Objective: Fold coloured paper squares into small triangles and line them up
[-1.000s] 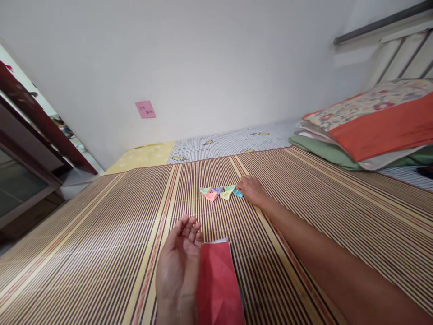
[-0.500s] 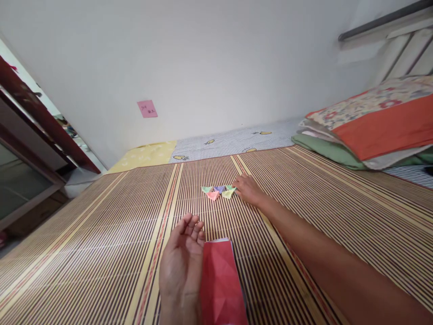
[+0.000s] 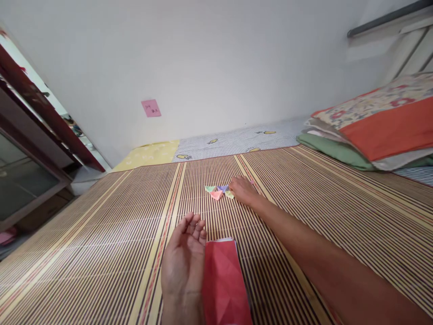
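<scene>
My left hand [image 3: 186,257] rests palm up on the mat, its fingers loosely curved and holding nothing. Close against its right side lies a red folded paper packet [image 3: 225,280] with a white edge at its far end. Farther off, small folded paper pieces sit in a cluster: a green piece [image 3: 210,188], a purple piece [image 3: 222,188], a pink piece [image 3: 216,194] and a yellow piece [image 3: 229,194]. Over the cluster's right end is my right hand [image 3: 241,189], back up, fingers bent down; whatever is under its fingertips is hidden. A pink bit [image 3: 252,182] shows just beyond it.
A striped bamboo mat [image 3: 101,234] spreads under everything. Behind it run a yellow cloth [image 3: 149,152] and a checked cloth [image 3: 226,143] along the white wall [image 3: 237,63], which bears a pink note [image 3: 151,108]. Folded bedding [image 3: 379,126] is stacked at the right.
My right hand has shifted left over the cluster, covering the right-hand green piece and part of the yellow one. A pink bit now shows to its right. My left hand stays put.
</scene>
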### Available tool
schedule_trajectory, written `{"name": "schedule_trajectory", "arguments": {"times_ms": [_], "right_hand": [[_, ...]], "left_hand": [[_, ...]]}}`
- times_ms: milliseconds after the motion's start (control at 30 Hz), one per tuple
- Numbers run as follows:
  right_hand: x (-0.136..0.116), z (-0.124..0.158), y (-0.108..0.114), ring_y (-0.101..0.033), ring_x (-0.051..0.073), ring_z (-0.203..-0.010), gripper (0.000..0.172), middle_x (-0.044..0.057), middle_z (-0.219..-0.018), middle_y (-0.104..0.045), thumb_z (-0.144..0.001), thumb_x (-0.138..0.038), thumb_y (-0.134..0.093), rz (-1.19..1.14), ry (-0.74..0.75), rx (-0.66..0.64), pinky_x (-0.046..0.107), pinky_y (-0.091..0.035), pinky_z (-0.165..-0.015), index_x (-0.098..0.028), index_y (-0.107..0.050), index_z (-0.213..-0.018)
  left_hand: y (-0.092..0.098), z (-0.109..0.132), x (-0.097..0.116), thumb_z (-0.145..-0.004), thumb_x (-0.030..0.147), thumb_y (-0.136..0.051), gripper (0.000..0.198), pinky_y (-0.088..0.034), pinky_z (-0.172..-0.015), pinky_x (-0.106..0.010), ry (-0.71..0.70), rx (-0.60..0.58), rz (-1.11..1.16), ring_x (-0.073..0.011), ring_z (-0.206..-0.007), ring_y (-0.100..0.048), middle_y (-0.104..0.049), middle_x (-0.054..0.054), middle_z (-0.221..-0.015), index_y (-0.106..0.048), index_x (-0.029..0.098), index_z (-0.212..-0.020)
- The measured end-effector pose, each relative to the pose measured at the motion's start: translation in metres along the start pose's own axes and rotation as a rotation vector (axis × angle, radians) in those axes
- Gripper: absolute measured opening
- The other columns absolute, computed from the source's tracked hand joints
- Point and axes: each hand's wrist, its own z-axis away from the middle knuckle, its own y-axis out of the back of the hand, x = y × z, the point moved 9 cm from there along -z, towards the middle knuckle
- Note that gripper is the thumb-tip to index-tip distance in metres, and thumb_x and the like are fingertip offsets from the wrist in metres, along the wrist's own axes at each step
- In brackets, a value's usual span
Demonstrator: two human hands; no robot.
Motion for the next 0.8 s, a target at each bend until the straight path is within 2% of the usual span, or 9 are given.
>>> {"name": "schedule_trajectory", "arguments": {"times_ms": [267,467,567,633,733,800], "right_hand": [[-0.002,0.002,0.004,-0.067,0.025,-0.108,0.033,0.011,-0.129,-0.064,-0.099,-0.032,-0.064,-0.068,0.003,0.022,0.046,-0.057,-0.091,-0.016,-0.062,-0.127],[0.005,0.022,0.023,-0.066,0.025,-0.109,0.03,0.01,-0.129,-0.064,-0.099,-0.032,-0.064,-0.233,-0.04,0.106,0.046,-0.057,-0.092,-0.017,-0.063,-0.126],[-0.003,0.056,0.038,-0.066,0.024,-0.108,0.021,0.009,-0.121,-0.067,-0.099,-0.029,-0.065,-0.366,-0.054,0.143,0.046,-0.055,-0.093,-0.016,-0.067,-0.116],[-0.018,0.09,0.05,-0.067,0.023,-0.105,0.01,0.009,-0.108,-0.07,-0.098,-0.018,-0.062,-0.479,-0.025,0.148,0.041,-0.053,-0.092,-0.015,-0.07,-0.103],[-0.055,0.146,0.071,-0.065,0.023,-0.106,0.012,0.009,-0.112,-0.069,-0.098,-0.019,-0.061,-0.631,0.042,0.15,0.037,-0.052,-0.09,-0.019,-0.07,-0.107],[-0.086,0.179,0.081,-0.064,0.024,-0.109,0.014,0.009,-0.114,-0.07,-0.095,-0.023,-0.066,-0.702,0.096,0.135,0.037,-0.051,-0.094,-0.021,-0.069,-0.109]], "left_hand": [[0.0,-0.001,-0.001,-0.094,0.01,-0.053,0.027,-0.055,-0.063,-0.025,0.0,-0.005,-0.008,-0.016,-0.071,-0.07,-0.073,-0.01,-0.08,-0.075,0.01,-0.078],[0.006,-0.004,0.01,-0.094,0.01,-0.052,0.025,-0.055,-0.066,-0.025,-0.014,-0.002,0.012,-0.0164,-0.073,-0.069,-0.072,-0.01,-0.082,-0.074,0.01,-0.082],[0.009,-0.003,0.025,-0.094,0.011,-0.054,0.023,-0.055,-0.066,-0.024,-0.057,-0.007,0.026,-0.0162,-0.074,-0.069,-0.072,-0.009,-0.083,-0.074,0.009,-0.083],[0.007,0.003,0.041,-0.092,0.011,-0.055,0.021,-0.055,-0.067,-0.024,-0.111,-0.035,0.041,-0.0154,-0.074,-0.069,-0.072,-0.008,-0.083,-0.073,0.01,-0.083],[0.01,0.02,0.073,-0.091,0.012,-0.055,0.021,-0.054,-0.064,-0.022,-0.208,-0.046,0.02,-0.0147,-0.072,-0.068,-0.071,-0.008,-0.08,-0.073,0.01,-0.079],[0.02,0.036,0.094,-0.091,0.014,-0.055,0.023,-0.054,-0.062,-0.022,-0.274,-0.016,-0.015,-0.014,-0.07,-0.068,-0.071,-0.007,-0.077,-0.072,0.011,-0.076]]}}
